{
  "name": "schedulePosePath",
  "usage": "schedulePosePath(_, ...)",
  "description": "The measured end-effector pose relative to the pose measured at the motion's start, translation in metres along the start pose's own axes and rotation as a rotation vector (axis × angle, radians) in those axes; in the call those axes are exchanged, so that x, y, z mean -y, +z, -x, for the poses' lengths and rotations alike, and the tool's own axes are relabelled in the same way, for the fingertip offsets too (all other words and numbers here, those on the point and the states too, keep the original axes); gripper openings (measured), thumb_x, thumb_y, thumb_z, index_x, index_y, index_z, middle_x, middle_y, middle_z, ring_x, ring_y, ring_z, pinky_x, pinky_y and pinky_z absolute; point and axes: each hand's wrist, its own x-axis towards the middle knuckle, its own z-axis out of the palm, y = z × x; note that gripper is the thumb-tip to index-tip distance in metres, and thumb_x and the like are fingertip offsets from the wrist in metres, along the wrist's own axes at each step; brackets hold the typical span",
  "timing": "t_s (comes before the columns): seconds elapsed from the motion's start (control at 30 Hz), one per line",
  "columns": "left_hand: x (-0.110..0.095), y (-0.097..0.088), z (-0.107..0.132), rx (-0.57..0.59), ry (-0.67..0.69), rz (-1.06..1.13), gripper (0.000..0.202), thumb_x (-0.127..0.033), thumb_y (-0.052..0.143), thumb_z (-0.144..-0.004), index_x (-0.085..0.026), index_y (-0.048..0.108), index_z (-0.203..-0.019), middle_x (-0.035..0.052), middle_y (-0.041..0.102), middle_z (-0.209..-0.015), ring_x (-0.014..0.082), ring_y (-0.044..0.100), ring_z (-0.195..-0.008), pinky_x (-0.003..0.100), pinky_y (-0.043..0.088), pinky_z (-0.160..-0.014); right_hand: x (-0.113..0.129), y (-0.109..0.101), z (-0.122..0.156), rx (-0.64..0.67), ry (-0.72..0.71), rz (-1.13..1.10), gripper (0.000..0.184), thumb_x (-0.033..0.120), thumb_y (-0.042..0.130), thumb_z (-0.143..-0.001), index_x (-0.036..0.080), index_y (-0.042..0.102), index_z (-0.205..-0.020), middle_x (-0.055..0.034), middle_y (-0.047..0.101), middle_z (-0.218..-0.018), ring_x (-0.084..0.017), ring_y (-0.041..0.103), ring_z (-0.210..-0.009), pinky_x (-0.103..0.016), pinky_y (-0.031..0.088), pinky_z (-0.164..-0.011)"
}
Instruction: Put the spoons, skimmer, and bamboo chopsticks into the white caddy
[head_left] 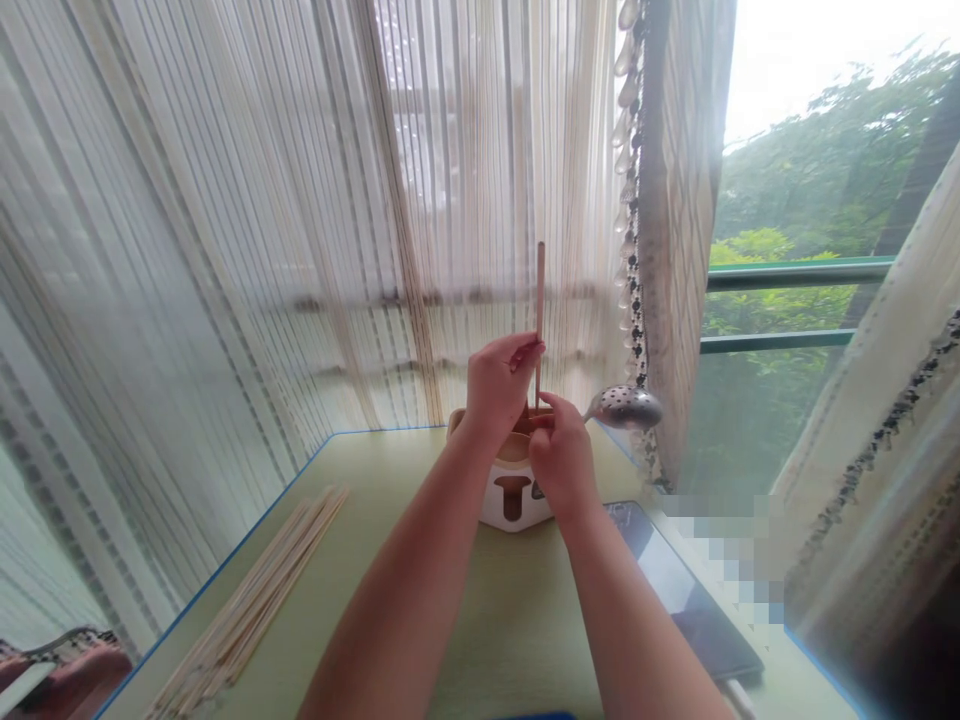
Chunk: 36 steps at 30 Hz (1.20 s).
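Over a white holder (504, 500) with brown cut-outs, both my hands grip one upright wooden chopstick (540, 290). My left hand (496, 385) pinches the stick higher up. My right hand (561, 455) pinches it lower, just above the holder's opening. The stick's lower end is hidden behind my fingers. A perforated metal ladle (626, 407) juts out to the right of the holder.
A bundle of several pale chopsticks (255, 600) lies on the left of the pale green table (420, 480). A dark phone (686, 595) lies at the right edge. Striped sheer curtains (300, 200) hang close behind, with a window on the right.
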Motion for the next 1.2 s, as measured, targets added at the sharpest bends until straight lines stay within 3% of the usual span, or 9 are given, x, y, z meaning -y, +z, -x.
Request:
schedulePosePath(0.1,0.002,0.003,0.001,0.034,0.023,-0.125,0.016,-0.026,0.057,-0.081,-0.021,0.068,-0.093,0.0025,0.070,-0.085,0.0134,0.064,-0.077,0.026,0.051,-0.074,0.001,0.001,0.001,0.034,0.013,-0.003,0.052,0.006,0.039,-0.064,0.011,0.054,-0.114,-0.0103,0.060,-0.098,-0.018,0.057,-0.082,-0.035,0.047,-0.080)
schedulePosePath(0.27,0.007,0.002,0.001,-0.060,0.113,-0.414,0.015,-0.028,0.061,-0.078,-0.020,0.070,-0.088,0.0057,0.068,-0.090,0.0206,0.056,-0.092,0.036,0.044,-0.087,0.007,0.003,0.004,0.028,-0.016,0.027,0.050,0.009,0.040,-0.067,0.010,0.054,-0.115,-0.0120,0.060,-0.100,-0.020,0.056,-0.087,-0.036,0.046,-0.081)
schedulePosePath(0.43,0.017,0.001,0.001,-0.046,0.041,-0.522,0.014,-0.027,0.063,-0.075,-0.020,0.071,-0.085,0.0076,0.064,-0.104,0.0251,0.049,-0.101,0.040,0.041,-0.090,0.009,0.005,0.006,0.030,-0.058,0.093,0.044,0.009,0.039,-0.070,0.011,0.056,-0.110,-0.0127,0.060,-0.102,-0.022,0.054,-0.094,-0.036,0.044,-0.086)
schedulePosePath(0.57,0.021,0.000,0.001,-0.099,-0.006,-0.501,0.027,-0.026,0.065,-0.073,-0.019,0.067,-0.099,0.0102,0.060,-0.110,0.0260,0.048,-0.106,0.042,0.040,-0.092,0.002,0.007,0.005,0.000,-0.065,0.180,0.041,0.008,0.038,-0.072,0.007,0.058,-0.108,-0.0161,0.060,-0.107,-0.023,0.052,-0.102,-0.037,0.040,-0.093)
schedulePosePath(0.67,0.022,-0.004,-0.001,-0.153,-0.010,-0.448,0.032,-0.023,0.062,-0.075,-0.019,0.063,-0.106,0.0110,0.058,-0.112,0.0250,0.049,-0.108,0.042,0.040,-0.092,0.001,0.008,0.004,-0.001,-0.067,0.203,0.040,0.008,0.037,-0.074,0.007,0.059,-0.107,-0.0166,0.060,-0.109,-0.023,0.052,-0.105,-0.036,0.039,-0.094)
schedulePosePath(0.77,0.027,-0.010,-0.005,-0.126,-0.048,-0.358,0.026,-0.019,0.059,-0.076,-0.018,0.065,-0.102,0.0112,0.061,-0.107,0.0224,0.054,-0.101,0.040,0.044,-0.089,0.006,0.008,0.004,0.034,-0.050,0.217,0.036,0.008,0.038,-0.072,0.008,0.061,-0.101,-0.0150,0.062,-0.101,-0.023,0.054,-0.098,-0.034,0.040,-0.089)
schedulePosePath(0.93,0.048,-0.011,-0.007,-0.146,-0.281,-0.070,0.039,-0.019,0.064,-0.070,-0.017,0.061,-0.109,0.0108,0.064,-0.103,0.0162,0.061,-0.080,0.032,0.049,-0.075,0.013,0.011,0.005,0.079,-0.053,0.255,0.030,0.009,0.039,-0.074,0.012,0.062,-0.092,-0.0109,0.064,-0.090,-0.021,0.055,-0.086,-0.032,0.041,-0.081)
schedulePosePath(1.07,0.062,-0.006,-0.005,-0.055,-0.434,0.208,0.022,-0.023,0.067,-0.068,-0.015,0.068,-0.089,0.0061,0.068,-0.080,0.0164,0.062,-0.075,0.032,0.049,-0.075,0.010,0.017,0.005,0.083,-0.077,0.301,0.036,0.010,0.040,-0.075,0.009,0.060,-0.105,-0.0132,0.064,-0.098,-0.023,0.054,-0.092,-0.033,0.040,-0.085)
schedulePosePath(1.2,0.059,0.001,-0.002,-0.014,-0.547,0.428,0.020,-0.025,0.068,-0.067,-0.015,0.069,-0.084,0.0044,0.067,-0.079,0.0142,0.060,-0.071,0.031,0.049,-0.072,0.010,0.017,0.005,0.070,-0.045,0.275,0.043,0.011,0.041,-0.075,0.006,0.055,-0.115,-0.0151,0.062,-0.103,-0.024,0.054,-0.095,-0.035,0.040,-0.088)
